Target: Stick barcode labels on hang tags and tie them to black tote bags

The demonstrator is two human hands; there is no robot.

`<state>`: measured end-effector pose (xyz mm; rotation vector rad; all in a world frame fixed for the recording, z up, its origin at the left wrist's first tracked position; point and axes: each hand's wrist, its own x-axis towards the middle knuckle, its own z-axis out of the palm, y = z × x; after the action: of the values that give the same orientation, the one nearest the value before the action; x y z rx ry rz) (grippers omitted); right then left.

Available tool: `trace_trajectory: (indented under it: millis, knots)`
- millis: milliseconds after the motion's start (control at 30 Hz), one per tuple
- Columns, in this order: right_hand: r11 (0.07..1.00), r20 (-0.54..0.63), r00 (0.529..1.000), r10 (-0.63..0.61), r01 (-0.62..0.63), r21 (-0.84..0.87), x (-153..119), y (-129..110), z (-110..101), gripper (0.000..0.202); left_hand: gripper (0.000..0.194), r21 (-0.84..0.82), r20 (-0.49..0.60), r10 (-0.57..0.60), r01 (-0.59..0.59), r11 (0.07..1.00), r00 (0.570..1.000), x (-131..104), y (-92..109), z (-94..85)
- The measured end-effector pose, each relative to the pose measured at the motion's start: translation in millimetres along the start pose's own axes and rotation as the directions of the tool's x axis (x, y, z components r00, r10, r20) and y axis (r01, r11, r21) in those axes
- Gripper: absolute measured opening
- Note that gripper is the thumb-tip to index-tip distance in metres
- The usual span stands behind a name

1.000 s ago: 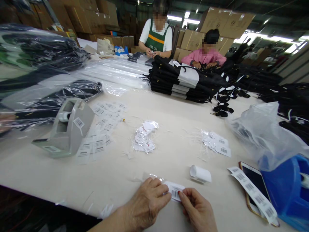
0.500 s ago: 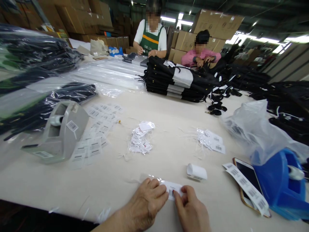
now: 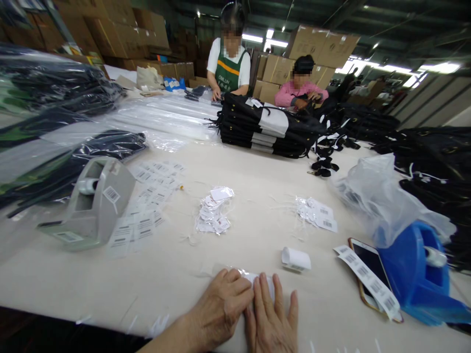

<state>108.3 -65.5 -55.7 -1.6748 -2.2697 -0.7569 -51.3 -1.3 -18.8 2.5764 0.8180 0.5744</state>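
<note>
A white tag with clear plastic film (image 3: pixel 247 274) lies on the table near its front edge, mostly covered by my hands. My left hand (image 3: pixel 223 305) has its fingers curled down on the left part of the tag. Flat across the right part rests my right hand (image 3: pixel 270 314), fingers stretched out and hiding the printed barcode. Just beyond, a curled roll of white labels (image 3: pixel 296 259) sits on the table. Two piles of white hang tags with strings lie farther off, a left pile (image 3: pixel 213 211) and a right pile (image 3: pixel 315 214).
A grey tape dispenser (image 3: pixel 99 201) stands left beside barcode stickers (image 3: pixel 147 196). To the right are a phone (image 3: pixel 371 260) under a label strip (image 3: pixel 368 282), a blue dispenser (image 3: pixel 408 279) and a plastic bag (image 3: pixel 375 196). Stacked black goods (image 3: pixel 268 130) lie ahead; two people work behind.
My right hand has gone from pinching at the barcode to lying flat on the tag. My left hand stays nearly in place. The view has shifted slightly.
</note>
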Motion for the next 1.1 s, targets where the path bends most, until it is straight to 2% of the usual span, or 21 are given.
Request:
trace_trajectory:
  millis: [100,167,267,367,467,567,767,933,1000,1100]
  knots:
    - [0.995,0.006,0.996,-0.087,0.086,0.052,0,8,-2,0.04,0.017,0.0,-0.034,0.003,-0.003,1.0,0.999,0,0,0.9]
    - [0.993,0.015,0.996,-0.089,0.087,0.074,-6,18,-5,0.037,0.017,-0.011,-0.05,-0.017,0.016,1.0,0.999,0,0,-0.6]
    - [0.994,0.037,0.996,0.083,-0.086,0.073,-18,27,-8,0.038,0.019,-0.035,-0.116,-0.02,0.017,0.999,0.993,-3,0,-8.4]
    - [0.964,0.048,0.967,0.252,-0.255,0.072,-21,23,-7,0.045,0.039,0.055,-0.167,-0.075,0.085,0.995,0.983,-8,-5,-19.0]
    - [0.947,0.038,0.952,0.305,-0.308,0.098,-17,9,-4,0.048,0.056,0.12,-0.136,-0.179,0.196,0.973,0.974,-13,-12,-24.8]
    - [0.937,0.021,0.944,0.328,-0.328,0.123,-12,-1,-1,0.053,0.051,0.087,-0.084,-0.223,0.23,0.969,0.971,-13,-17,-26.0]
    - [0.927,0.017,0.942,0.335,-0.332,0.174,-3,-16,3,0.05,0.041,-0.038,-0.047,-0.27,0.268,0.963,0.962,-6,-15,-28.6]
    - [0.955,0.001,0.979,0.202,-0.197,0.223,11,-30,4,0.04,0.041,-0.05,-0.021,-0.296,0.295,0.954,0.955,-6,-15,-26.9]
    - [0.953,-0.014,0.985,0.174,-0.165,0.252,12,-28,4,0.038,0.046,-0.05,0.002,-0.269,0.269,0.962,0.963,-10,-20,-31.7]
    - [0.925,-0.018,0.977,0.212,-0.194,0.327,10,-16,5,0.038,0.053,-0.015,0.014,-0.282,0.283,0.959,0.959,-20,-33,-50.5]
